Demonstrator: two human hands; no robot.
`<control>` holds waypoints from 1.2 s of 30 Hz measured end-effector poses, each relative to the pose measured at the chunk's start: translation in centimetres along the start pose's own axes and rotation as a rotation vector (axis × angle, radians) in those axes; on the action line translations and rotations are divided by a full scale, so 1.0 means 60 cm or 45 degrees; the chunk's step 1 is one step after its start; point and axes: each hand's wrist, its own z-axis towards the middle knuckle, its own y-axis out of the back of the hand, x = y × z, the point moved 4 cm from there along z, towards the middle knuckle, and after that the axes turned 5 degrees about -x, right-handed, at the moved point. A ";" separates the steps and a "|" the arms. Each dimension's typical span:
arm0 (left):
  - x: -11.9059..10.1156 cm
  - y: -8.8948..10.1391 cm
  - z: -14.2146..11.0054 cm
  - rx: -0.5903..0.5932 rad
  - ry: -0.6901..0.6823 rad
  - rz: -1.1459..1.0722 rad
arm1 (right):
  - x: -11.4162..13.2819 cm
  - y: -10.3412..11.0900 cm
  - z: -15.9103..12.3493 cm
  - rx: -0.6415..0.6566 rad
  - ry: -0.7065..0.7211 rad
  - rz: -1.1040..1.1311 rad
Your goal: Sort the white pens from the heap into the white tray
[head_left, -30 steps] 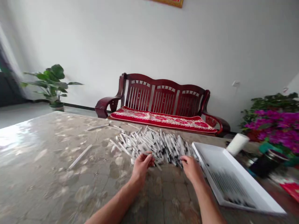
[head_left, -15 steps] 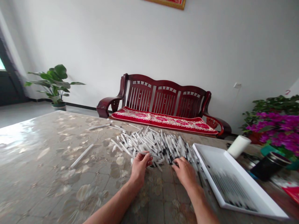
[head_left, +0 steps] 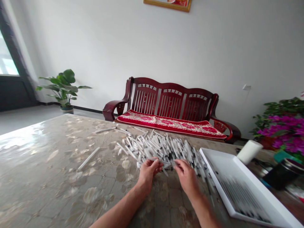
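Worn on the head; facing forward and down; close above the table (head_left: 47,164); left hand (head_left: 147,174) and right hand (head_left: 187,179) low in frame over the table; sofa (head_left: 171,104) well beyond the table.

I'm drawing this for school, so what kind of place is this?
It looks like a living room in someone's home. There's a dark red wooden bench with a red cushion, a leafy potted plant by the wall, and a framed picture hanging above.

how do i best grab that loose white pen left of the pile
Pinch the loose white pen mid-barrel from above with the left hand: it lies flat on the patterned table top, apart from the pile, and that hand is nearer.
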 end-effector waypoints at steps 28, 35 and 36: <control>-0.020 -0.019 -0.007 0.292 -0.159 0.299 | 0.003 -0.019 -0.010 0.395 -0.859 0.620; -0.016 -0.006 -0.012 0.094 -0.047 -0.028 | 0.046 -0.018 0.004 0.225 -1.080 1.368; -0.015 -0.007 -0.014 0.105 -0.007 -0.048 | 0.051 -0.022 0.006 0.217 -1.108 1.429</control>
